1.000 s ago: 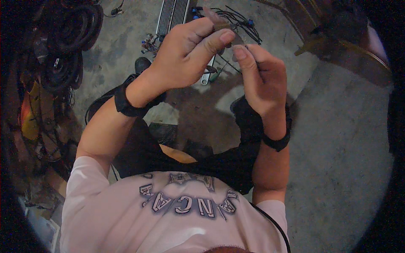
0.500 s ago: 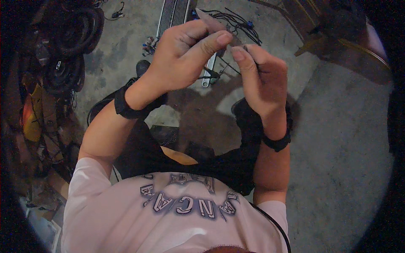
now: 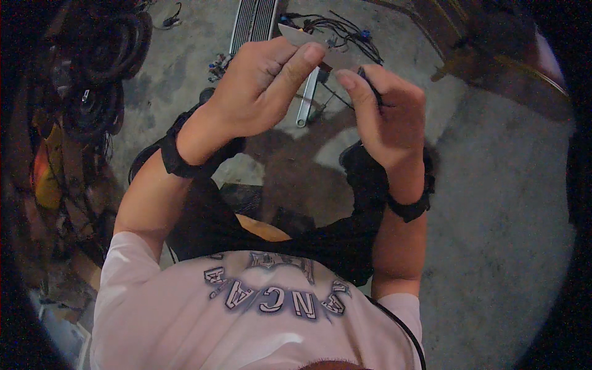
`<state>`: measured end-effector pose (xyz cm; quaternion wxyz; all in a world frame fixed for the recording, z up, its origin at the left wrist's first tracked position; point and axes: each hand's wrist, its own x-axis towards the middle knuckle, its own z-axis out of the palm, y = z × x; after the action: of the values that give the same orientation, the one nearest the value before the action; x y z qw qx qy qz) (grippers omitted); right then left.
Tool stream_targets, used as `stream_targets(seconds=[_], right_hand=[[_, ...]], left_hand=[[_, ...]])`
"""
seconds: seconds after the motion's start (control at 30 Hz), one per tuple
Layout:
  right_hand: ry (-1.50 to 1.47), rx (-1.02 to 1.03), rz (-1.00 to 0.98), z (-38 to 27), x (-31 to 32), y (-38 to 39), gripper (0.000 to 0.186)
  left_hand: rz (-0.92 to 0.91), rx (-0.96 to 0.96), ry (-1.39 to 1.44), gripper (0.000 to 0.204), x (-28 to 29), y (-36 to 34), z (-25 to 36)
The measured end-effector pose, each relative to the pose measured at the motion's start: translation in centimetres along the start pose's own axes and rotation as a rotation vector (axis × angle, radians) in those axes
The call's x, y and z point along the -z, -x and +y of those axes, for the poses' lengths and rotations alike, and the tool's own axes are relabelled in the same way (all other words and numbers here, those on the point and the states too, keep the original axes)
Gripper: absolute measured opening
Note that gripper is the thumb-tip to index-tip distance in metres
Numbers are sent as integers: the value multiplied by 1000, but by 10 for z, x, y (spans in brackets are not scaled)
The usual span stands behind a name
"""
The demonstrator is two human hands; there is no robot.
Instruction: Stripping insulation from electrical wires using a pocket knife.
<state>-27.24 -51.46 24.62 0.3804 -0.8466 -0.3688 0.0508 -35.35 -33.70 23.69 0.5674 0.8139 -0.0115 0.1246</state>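
Note:
My left hand (image 3: pixel 262 83), raised in front of me, pinches a thin, flat grey piece with a pointed corner (image 3: pixel 295 34) between thumb and fingers. The piece also shows beyond the thumb, toward the right hand; its exact kind is unclear. My right hand (image 3: pixel 391 114) is closed, thumb against curled fingers, around a dark cord-like thing (image 3: pixel 370 83) that is mostly hidden. Near that hand a thin black cable (image 3: pixel 336 95) runs down-left over the floor. A small gap separates the two hands. Both wrists wear black bands.
A ribbed metal unit (image 3: pixel 254 24) lies on the concrete floor ahead, with a bundle of black cables (image 3: pixel 345 31) beside it. Under my hands is a silver wrench-like bar (image 3: pixel 306 102). Coiled black hoses (image 3: pixel 111 49) are at left; a brown panel (image 3: pixel 481 68) stands at far right.
My hands have drawn slightly apart. The left one has shifted a little left with the grey piece, which now catches more light. The right hand has moved slightly right.

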Motion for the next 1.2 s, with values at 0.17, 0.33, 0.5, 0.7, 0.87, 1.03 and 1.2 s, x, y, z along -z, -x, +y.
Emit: stream_targets(seconds=[0.17,0.33,0.5,0.7,0.87,1.03,1.2], right_hand=[[9,21,-1,3,0,-2,39],[15,55,25,8,0,0,34],[324,266,157,18,17,-10,24],[48,121,242,17,11,2,21],[-18,-17,23,-7,-2,11,31],[-37,-39,7,-5,-3,6,36],[-24,-61,-29,-3,-7,8,38]], left_hand=[[-2,-83,-102,41,1,-4,-2],[29,4,-89,44,-4,-3,5],[71,92,-9,42,-9,8,-3],[84,373,472,32,-12,6,-2],[74,294,699,28,-24,8,-9],[34,322,646,26,-21,8,-11],[17,351,616,24,-21,11,-9]])
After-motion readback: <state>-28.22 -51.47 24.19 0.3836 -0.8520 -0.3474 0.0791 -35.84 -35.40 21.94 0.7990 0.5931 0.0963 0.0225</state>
